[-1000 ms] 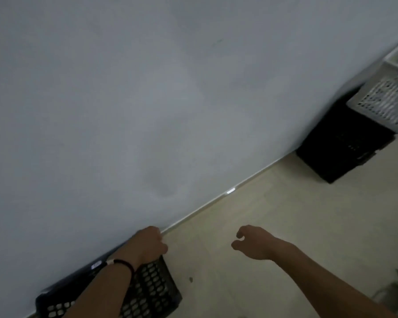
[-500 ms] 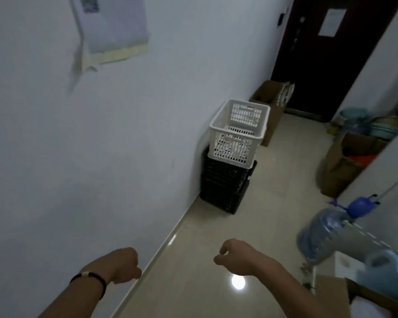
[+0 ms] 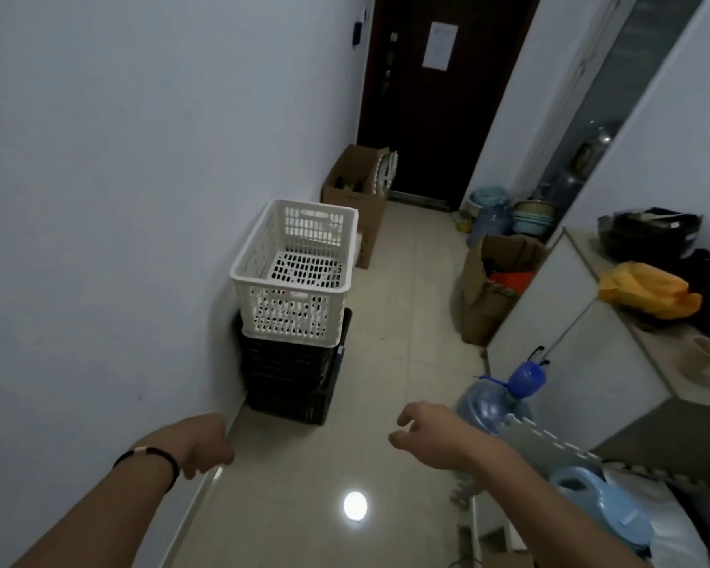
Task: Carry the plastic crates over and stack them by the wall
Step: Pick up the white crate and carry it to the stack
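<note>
Ahead, a white slotted crate sits on top of a stack of black crates, the stack pushed against the left wall partway down a narrow corridor. Both arms are out in front, carrying nothing. Left hand — black band at the wrist — is loosely curled, close to the wall, knuckles up. Right hand has its fingers spread apart and bent, grasping nothing. Bare tiled floor lies between hands and stack, with a lamp's glare spot near the feet.

Right side is cluttered: a large water bottle with blue pump cap just beside the right hand, a foam mat edge, a pale blue jug, a low white cabinet with a yellow bag on top. Farther on, open cardboard boxes stand at both walls — then a dark door.
</note>
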